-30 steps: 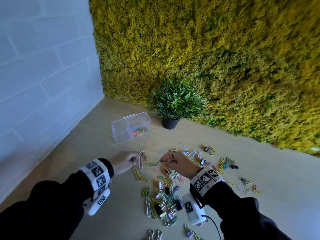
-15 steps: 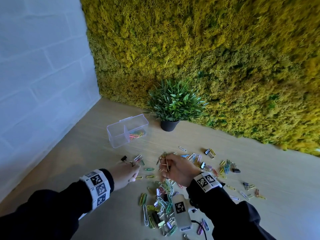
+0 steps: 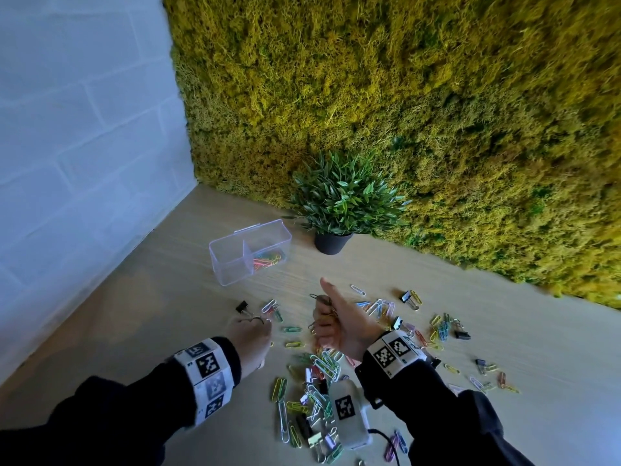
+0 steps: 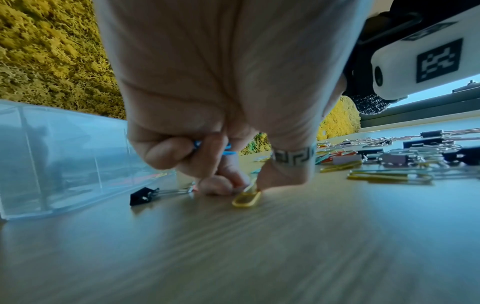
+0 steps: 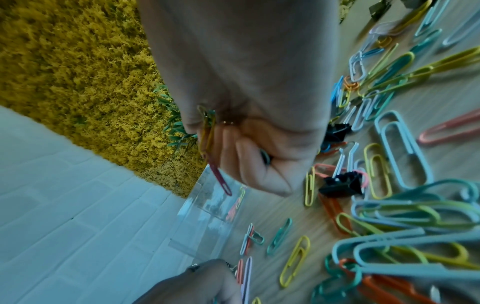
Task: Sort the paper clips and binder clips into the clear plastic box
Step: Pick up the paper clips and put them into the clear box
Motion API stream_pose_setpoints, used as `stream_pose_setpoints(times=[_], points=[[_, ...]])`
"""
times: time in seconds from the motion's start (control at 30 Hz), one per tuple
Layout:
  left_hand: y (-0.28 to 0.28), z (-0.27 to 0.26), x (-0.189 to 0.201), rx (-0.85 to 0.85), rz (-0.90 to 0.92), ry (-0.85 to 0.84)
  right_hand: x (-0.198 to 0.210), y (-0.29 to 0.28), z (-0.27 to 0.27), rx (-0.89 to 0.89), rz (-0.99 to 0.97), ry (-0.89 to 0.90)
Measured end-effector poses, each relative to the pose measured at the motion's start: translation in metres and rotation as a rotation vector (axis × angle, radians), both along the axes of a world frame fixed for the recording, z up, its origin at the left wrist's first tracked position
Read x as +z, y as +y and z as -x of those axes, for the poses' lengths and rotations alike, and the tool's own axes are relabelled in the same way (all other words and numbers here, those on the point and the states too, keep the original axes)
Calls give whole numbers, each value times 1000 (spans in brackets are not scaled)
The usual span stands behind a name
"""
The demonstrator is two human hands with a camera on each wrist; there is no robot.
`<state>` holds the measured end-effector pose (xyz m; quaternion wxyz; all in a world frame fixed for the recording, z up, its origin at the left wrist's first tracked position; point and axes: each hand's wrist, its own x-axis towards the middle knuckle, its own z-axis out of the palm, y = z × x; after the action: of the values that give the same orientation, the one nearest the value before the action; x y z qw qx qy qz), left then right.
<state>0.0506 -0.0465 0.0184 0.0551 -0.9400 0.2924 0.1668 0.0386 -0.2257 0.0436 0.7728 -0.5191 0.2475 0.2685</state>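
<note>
A clear plastic box [image 3: 250, 253] with a divider stands on the wooden table; coloured paper clips [image 3: 267, 260] lie in its right compartment, and the box also shows in the left wrist view [image 4: 64, 156]. My right hand [image 3: 331, 326] is raised above the table, thumb up, gripping a bunch of paper clips [image 5: 211, 148]. My left hand [image 3: 250, 331] is down on the table, fingers curled round blue clips [image 4: 207, 147] and pinching a yellow paper clip [image 4: 246, 197]. A black binder clip [image 3: 242, 307] lies just beyond it. Loose clips [image 3: 316, 375] are scattered below both hands.
A potted plant [image 3: 339, 203] stands behind the box against the moss wall [image 3: 403, 95]. A white brick wall [image 3: 77, 129] borders the table's left side. More paper clips and binder clips [image 3: 443, 327] spread to the right. A wrist camera unit [image 3: 347, 412] hangs over the pile.
My right hand has lifted off the table with its bunch of clips, thumb now pointing up. My left hand has drawn back toward me and pinches another clip.
</note>
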Motion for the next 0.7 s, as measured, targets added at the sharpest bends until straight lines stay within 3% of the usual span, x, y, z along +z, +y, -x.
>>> stream_pose_setpoints(times=[0.1,0.17,0.27,0.33,0.4,0.57,0.7], points=[[2,-1,-7,27,90,89,2,1,-2,-37,58,-1],[5,-1,-9,67,249,175,2,1,-4,-81,78,-13],[11,-5,-7,68,449,210,0,2,-8,-164,46,-13],[19,-8,3,141,518,327,2,3,-9,-223,14,-5],[27,-17,13,307,687,508,5,3,-11,-260,1,6],[30,-37,43,778,1360,1045,11,3,-24,-166,4,-11],[25,-51,58,766,1705,1420,22,10,-46,-117,-49,-34]])
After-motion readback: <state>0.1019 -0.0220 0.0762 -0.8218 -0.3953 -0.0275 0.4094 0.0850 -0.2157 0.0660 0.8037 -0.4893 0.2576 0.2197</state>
